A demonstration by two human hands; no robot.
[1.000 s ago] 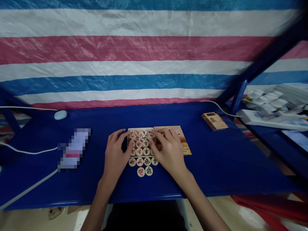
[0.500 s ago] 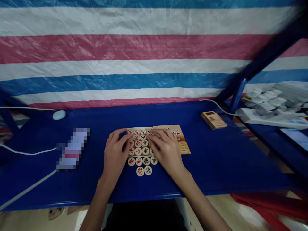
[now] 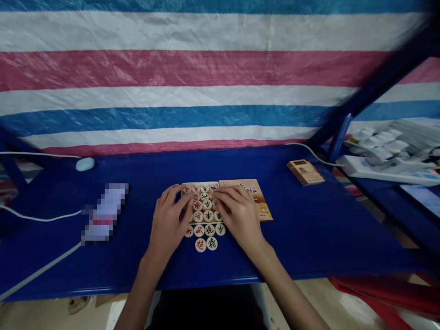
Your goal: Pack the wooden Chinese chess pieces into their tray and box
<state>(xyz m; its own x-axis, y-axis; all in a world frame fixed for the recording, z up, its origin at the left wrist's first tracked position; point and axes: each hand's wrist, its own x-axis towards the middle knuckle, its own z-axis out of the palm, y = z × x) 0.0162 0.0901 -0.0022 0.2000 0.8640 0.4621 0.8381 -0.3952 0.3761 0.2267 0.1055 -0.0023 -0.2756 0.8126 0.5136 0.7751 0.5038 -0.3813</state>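
A shallow white box (image 3: 203, 223) on the table holds rows of round xiangqi pieces (image 3: 208, 215) with red or black characters. My left hand (image 3: 171, 220) is over the box's left side, its fingers reaching forward and its thumb apart; it covers some pieces. From the right, my right hand (image 3: 240, 213) reaches over the box with fingers stretched, fingertips at the pieces there. Neither hand shows a piece lifted; contact under the fingertips is partly hidden. Just in front of the box lies a row of loose pieces (image 3: 209, 230), with a red piece (image 3: 200, 244) and a black piece (image 3: 212, 243) nearer me.
A printed box lid (image 3: 263, 201) lies right of the box, partly under my right hand. Further right is a small tan carton (image 3: 305, 172). At left are a blurred phone (image 3: 106, 213), a white case (image 3: 85, 164) and cables. A power strip (image 3: 385, 169) stands far right.
My left hand has shifted slightly right and further over the pieces, hiding more of the left column. My right hand stays nearly in place, and the loose pieces have barely moved.
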